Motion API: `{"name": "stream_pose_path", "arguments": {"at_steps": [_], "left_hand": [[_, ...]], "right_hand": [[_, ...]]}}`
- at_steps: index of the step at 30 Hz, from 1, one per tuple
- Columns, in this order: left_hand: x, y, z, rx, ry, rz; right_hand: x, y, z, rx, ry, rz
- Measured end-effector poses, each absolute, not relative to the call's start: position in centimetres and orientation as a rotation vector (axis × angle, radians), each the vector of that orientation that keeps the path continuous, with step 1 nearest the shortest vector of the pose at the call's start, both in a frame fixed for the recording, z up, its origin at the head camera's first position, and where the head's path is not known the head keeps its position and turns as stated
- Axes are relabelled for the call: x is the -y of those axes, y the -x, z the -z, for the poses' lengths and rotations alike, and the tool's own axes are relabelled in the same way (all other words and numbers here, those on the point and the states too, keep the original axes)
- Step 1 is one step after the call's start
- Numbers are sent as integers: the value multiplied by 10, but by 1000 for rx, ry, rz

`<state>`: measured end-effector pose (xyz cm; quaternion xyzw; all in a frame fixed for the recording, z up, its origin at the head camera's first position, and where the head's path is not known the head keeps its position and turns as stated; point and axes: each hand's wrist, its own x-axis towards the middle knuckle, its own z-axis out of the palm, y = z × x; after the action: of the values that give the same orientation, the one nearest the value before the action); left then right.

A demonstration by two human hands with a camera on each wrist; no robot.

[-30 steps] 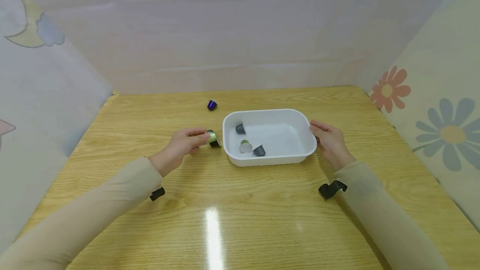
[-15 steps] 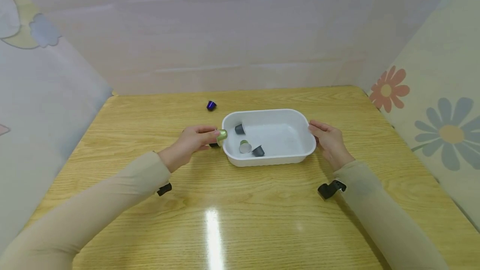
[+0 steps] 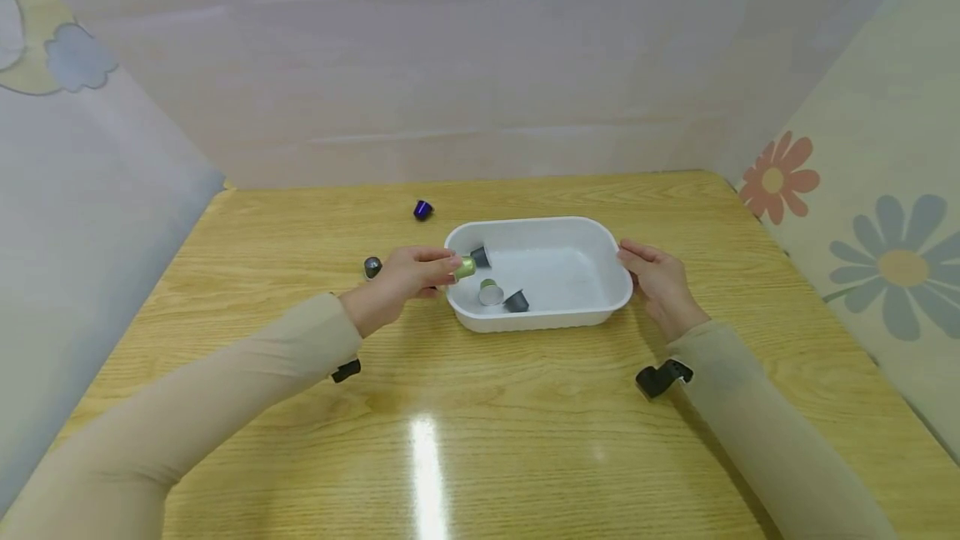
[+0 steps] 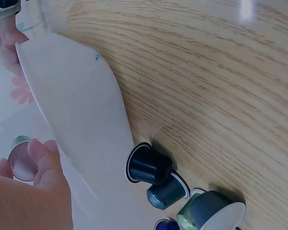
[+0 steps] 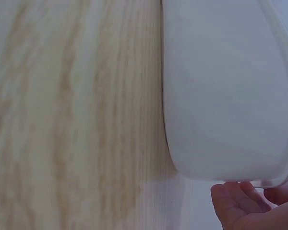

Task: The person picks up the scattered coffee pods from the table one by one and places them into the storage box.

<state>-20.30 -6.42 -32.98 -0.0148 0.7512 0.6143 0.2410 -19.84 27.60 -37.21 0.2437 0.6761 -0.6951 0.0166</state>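
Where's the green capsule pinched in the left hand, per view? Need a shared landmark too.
Head: green capsule near picture centre, by the left end of the white tray.
Left wrist: lower left, its round lid turned toward the camera.
Right wrist: not in it.
Shared landmark: the white tray, visible in all three.

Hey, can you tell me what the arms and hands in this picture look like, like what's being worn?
The left sleeve and right sleeve are long, plain and beige. A small black device sits at each wrist, left device and right device. Both hands are ungloved; no cables show.
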Motion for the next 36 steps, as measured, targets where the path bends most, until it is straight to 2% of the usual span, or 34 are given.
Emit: {"name": "stream_pose_path", "arguments": {"at_steps": [36], "left_hand": [[18,227,334,-1969,-19,-1687]], "right_hand": [[-276,195,371,-2096,-775,2162]]}}
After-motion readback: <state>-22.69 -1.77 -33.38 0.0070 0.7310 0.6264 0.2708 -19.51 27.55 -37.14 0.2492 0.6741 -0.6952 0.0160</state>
